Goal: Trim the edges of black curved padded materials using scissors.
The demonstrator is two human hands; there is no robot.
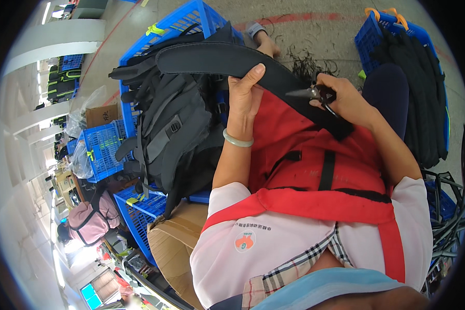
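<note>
A black strap (227,59) was gripped by the left hand (244,90) above the red apron (305,150). Small snips (320,95) were pinched in the right hand (346,98), their tip touching the strap.

Garment or bag factory floor, sewing-workshop type. Blue plastic crates (188,20) stacked with dark backpacks (175,129) and black straps; another blue crate (369,33) at the far right holds black fabric pieces. Concrete floor (315,31) with red painted line and loose thread clippings (307,64). Cardboard boxes (173,243), clear plastic bags (82,111), more crates along the left. Another worker (90,219) seated at lower left. Person wears a red work apron (315,155).
</note>
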